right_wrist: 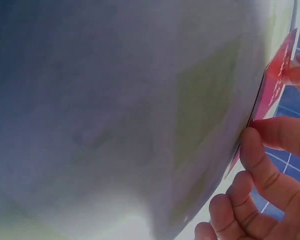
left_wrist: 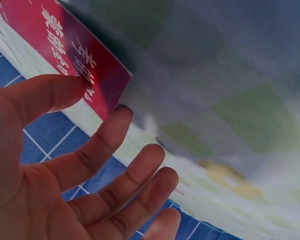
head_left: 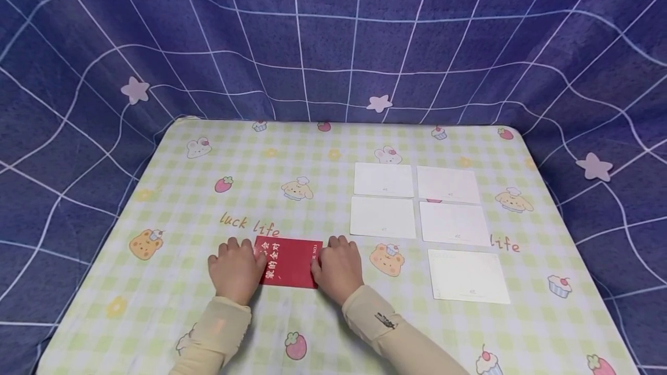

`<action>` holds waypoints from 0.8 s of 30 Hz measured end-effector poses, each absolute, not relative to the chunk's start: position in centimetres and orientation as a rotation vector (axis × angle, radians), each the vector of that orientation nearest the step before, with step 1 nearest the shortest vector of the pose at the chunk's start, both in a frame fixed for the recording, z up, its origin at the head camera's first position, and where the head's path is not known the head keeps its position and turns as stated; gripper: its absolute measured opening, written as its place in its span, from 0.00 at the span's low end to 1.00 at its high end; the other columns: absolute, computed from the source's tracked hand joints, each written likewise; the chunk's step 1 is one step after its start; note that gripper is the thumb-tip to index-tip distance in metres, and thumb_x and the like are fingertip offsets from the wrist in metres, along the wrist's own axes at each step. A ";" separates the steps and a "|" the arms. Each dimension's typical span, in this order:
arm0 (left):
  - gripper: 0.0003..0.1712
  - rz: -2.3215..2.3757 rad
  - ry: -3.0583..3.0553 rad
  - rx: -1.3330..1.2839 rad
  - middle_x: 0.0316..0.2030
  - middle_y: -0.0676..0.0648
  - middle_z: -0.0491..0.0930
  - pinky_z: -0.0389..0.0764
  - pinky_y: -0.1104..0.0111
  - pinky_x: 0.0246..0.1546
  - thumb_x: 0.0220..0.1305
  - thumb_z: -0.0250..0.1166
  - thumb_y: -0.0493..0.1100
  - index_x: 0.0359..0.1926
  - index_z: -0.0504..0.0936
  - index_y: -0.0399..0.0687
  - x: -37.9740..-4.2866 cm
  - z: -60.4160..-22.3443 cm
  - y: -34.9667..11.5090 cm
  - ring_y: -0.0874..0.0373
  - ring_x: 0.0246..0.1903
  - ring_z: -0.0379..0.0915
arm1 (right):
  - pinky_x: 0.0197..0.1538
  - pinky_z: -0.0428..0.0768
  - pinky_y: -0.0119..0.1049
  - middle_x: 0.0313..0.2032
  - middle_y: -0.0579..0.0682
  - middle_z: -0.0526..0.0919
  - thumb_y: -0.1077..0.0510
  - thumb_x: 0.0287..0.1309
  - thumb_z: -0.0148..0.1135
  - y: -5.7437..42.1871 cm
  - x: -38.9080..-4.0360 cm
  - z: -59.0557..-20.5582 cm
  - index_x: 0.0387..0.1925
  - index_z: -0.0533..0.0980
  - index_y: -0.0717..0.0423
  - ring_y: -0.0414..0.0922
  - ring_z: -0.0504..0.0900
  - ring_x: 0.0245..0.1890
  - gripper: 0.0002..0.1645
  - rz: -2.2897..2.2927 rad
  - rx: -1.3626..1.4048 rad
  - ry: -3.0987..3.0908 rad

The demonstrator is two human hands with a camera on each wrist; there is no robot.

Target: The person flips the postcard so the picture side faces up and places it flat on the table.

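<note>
Hands, L point(head_left: 236, 271) & R point(head_left: 340, 269), pinch opp. ends of red card point(head_left: 294, 264) btwn 'em, thumb-to-index.

Cream-sleeved left forearm point(head_left: 208, 346) and cream-sleeved right forearm point(head_left: 417, 352) angle inward. Bare left hand point(head_left: 237, 268), back upward: thumb point(left_wrist: 50, 92) and index finger point(left_wrist: 97, 147) pinching, others slightly bent. Bare right hand point(head_left: 340, 268) near it, also pinching, remaining fingers curved.

Well in from the far edge of the checked table point(head_left: 151, 305), the left hand point(head_left: 237, 271) and right hand point(head_left: 340, 269) hold opposite ends of a red card point(head_left: 293, 265) with white lettering. Toward the right edge lie five white cards point(head_left: 383, 219): two pairs, then one farther from the far edge
</note>
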State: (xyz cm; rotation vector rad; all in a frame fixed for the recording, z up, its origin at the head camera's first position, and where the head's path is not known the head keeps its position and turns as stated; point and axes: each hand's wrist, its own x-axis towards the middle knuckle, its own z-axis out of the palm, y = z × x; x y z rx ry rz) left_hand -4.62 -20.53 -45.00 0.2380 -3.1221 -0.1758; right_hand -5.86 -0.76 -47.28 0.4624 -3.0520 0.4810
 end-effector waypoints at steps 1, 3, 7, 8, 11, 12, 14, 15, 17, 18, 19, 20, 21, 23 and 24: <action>0.22 -0.168 -3.119 0.239 0.34 0.32 0.76 0.75 0.42 0.40 0.62 0.68 0.47 0.42 0.81 0.28 -4.6 -45.0 -20.5 0.36 0.39 0.75 | 0.34 0.69 0.38 0.24 0.48 0.75 0.50 0.59 0.69 -0.8 -5.9 -47.3 0.10 0.75 0.50 0.44 0.70 0.28 0.24 0.483 0.463 -3.050; 0.21 -0.162 -3.111 0.243 0.34 0.32 0.76 0.75 0.43 0.40 0.62 0.68 0.46 0.41 0.81 0.28 -4.6 -45.1 -20.4 0.36 0.39 0.75 | 0.34 0.69 0.38 0.24 0.48 0.75 0.50 0.60 0.69 -0.8 -5.8 -47.3 0.10 0.75 0.49 0.44 0.70 0.28 0.25 0.483 0.467 -3.044; 0.23 -0.145 -3.114 0.253 0.34 0.31 0.76 0.75 0.43 0.40 0.61 0.70 0.46 0.43 0.81 0.27 -4.6 -45.0 -20.3 0.36 0.39 0.75 | 0.34 0.69 0.38 0.24 0.47 0.75 0.50 0.60 0.69 -0.8 -5.8 -47.3 0.10 0.75 0.49 0.44 0.70 0.28 0.25 0.480 0.469 -3.038; 0.23 -0.143 -3.118 0.255 0.34 0.31 0.76 0.75 0.43 0.41 0.61 0.70 0.47 0.43 0.81 0.27 -4.6 -45.0 -20.3 0.36 0.39 0.75 | 0.34 0.69 0.38 0.24 0.47 0.75 0.50 0.60 0.69 -0.8 -5.8 -47.3 0.10 0.75 0.49 0.44 0.70 0.28 0.25 0.482 0.469 -3.036; 0.24 -0.136 -3.124 0.263 0.35 0.31 0.76 0.75 0.43 0.41 0.61 0.70 0.47 0.45 0.81 0.27 -4.6 -45.0 -20.2 0.36 0.39 0.75 | 0.34 0.69 0.37 0.23 0.46 0.73 0.49 0.60 0.69 -0.6 -5.8 -47.2 0.09 0.74 0.48 0.44 0.70 0.28 0.25 0.504 0.477 -3.042; 0.23 -0.131 -3.123 0.260 0.35 0.31 0.76 0.75 0.43 0.41 0.61 0.70 0.46 0.45 0.81 0.27 -4.6 -45.0 -20.2 0.36 0.39 0.75 | 0.34 0.68 0.37 0.23 0.46 0.73 0.49 0.60 0.69 -0.5 -5.8 -47.1 0.09 0.73 0.48 0.44 0.69 0.28 0.26 0.518 0.482 -3.044; 0.22 -0.117 -3.117 0.246 0.35 0.31 0.76 0.75 0.43 0.41 0.62 0.70 0.46 0.44 0.81 0.27 -4.6 -45.0 -20.0 0.36 0.39 0.75 | 0.35 0.68 0.37 0.22 0.45 0.72 0.49 0.60 0.69 -0.2 -5.8 -47.0 0.09 0.72 0.47 0.43 0.69 0.28 0.27 0.553 0.492 -3.053; 0.21 -0.112 -3.108 0.237 0.35 0.32 0.76 0.75 0.43 0.41 0.62 0.69 0.45 0.43 0.81 0.28 -4.6 -44.9 -19.9 0.36 0.39 0.75 | 0.35 0.68 0.37 0.22 0.45 0.71 0.49 0.61 0.69 -0.1 -5.8 -46.8 0.09 0.72 0.46 0.43 0.68 0.28 0.27 0.571 0.496 -3.060; 0.18 -0.106 -3.077 0.216 0.34 0.32 0.76 0.74 0.43 0.41 0.62 0.68 0.44 0.41 0.81 0.28 -4.7 -44.9 -19.6 0.36 0.39 0.75 | 0.36 0.68 0.37 0.21 0.44 0.70 0.49 0.60 0.69 0.3 -5.8 -46.6 0.09 0.73 0.46 0.43 0.67 0.27 0.26 0.614 0.502 -3.065; 0.18 -0.098 -3.060 0.205 0.34 0.32 0.76 0.74 0.44 0.40 0.62 0.68 0.43 0.40 0.81 0.29 -4.8 -44.8 -19.5 0.36 0.39 0.75 | 0.36 0.68 0.37 0.21 0.43 0.69 0.49 0.60 0.70 0.4 -5.7 -46.4 0.10 0.73 0.46 0.42 0.67 0.27 0.25 0.632 0.506 -3.063; 0.17 -0.098 -3.041 0.196 0.33 0.32 0.77 0.74 0.44 0.40 0.61 0.68 0.43 0.40 0.81 0.29 -4.8 -44.7 -19.3 0.36 0.38 0.75 | 0.36 0.68 0.37 0.21 0.43 0.68 0.49 0.60 0.70 0.6 -5.8 -46.3 0.11 0.74 0.46 0.42 0.67 0.27 0.24 0.644 0.508 -3.062; 0.17 -0.099 -3.023 0.189 0.33 0.32 0.77 0.74 0.44 0.39 0.61 0.68 0.43 0.39 0.82 0.29 -4.9 -44.7 -19.2 0.36 0.38 0.76 | 0.36 0.68 0.37 0.20 0.43 0.68 0.49 0.60 0.70 0.7 -5.7 -46.0 0.11 0.74 0.46 0.42 0.67 0.26 0.24 0.656 0.512 -3.057; 0.17 -0.098 -3.010 0.184 0.33 0.32 0.77 0.74 0.44 0.39 0.61 0.68 0.42 0.40 0.82 0.29 -4.9 -44.5 -19.0 0.36 0.38 0.76 | 0.36 0.68 0.38 0.20 0.43 0.68 0.49 0.60 0.70 0.9 -5.8 -45.8 0.12 0.74 0.46 0.42 0.67 0.26 0.23 0.664 0.515 -3.052; 0.18 -0.094 -2.995 0.173 0.33 0.32 0.77 0.75 0.45 0.38 0.60 0.68 0.43 0.41 0.82 0.29 -5.1 -44.3 -18.7 0.36 0.37 0.76 | 0.36 0.68 0.38 0.19 0.43 0.68 0.50 0.60 0.70 1.2 -5.8 -45.4 0.13 0.75 0.46 0.43 0.68 0.26 0.22 0.689 0.516 -3.039; 0.18 -0.095 -2.993 0.168 0.34 0.32 0.77 0.75 0.45 0.38 0.60 0.69 0.43 0.42 0.83 0.29 -5.1 -44.1 -18.5 0.36 0.37 0.76 | 0.36 0.68 0.38 0.19 0.42 0.68 0.50 0.59 0.71 1.3 -5.8 -45.2 0.14 0.75 0.46 0.42 0.68 0.26 0.21 0.698 0.512 -3.036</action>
